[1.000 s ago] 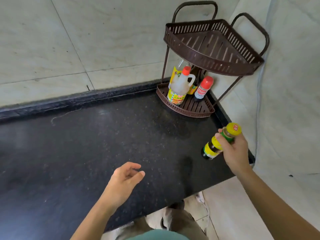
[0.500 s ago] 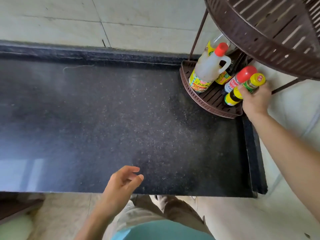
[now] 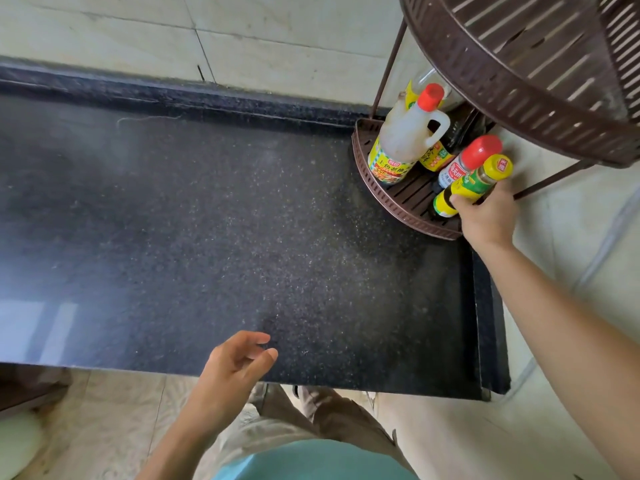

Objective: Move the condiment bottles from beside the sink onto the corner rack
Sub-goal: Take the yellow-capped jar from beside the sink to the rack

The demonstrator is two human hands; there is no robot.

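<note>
The rack's lower shelf (image 3: 391, 202) is standing in the counter's (image 3: 207, 220) far right corner and is holding several bottles. A pale jug (image 3: 405, 133) with a red cap is standing at the front left of it. A dark bottle (image 3: 446, 143) with a yellow label is tucked just behind the jug's handle, and a clear bottle (image 3: 426, 77) is showing at the back, mostly hidden. A small red-capped bottle (image 3: 467, 161) is standing to the right of those. The upper shelf (image 3: 519, 81) is filling the top right of my view, and I am seeing only bare slats in the part that shows.

I am holding the yellow-capped bottle (image 3: 474, 183) over the right end of the lower shelf, just beside the red-capped one. In my view its long axis is lying on a slant, with the cap pointing up and to the right and the dark base pointing down and to the left, toward the slats. I cannot tell whether the base is touching the shelf.

My right hand (image 3: 488, 216) is gripping this bottle around its middle, with the thumb lying across the label and the fingers curling round the far side. My left hand (image 3: 232, 375) is hovering over the counter's near edge with its fingers loosely bent, holding nothing.
</note>
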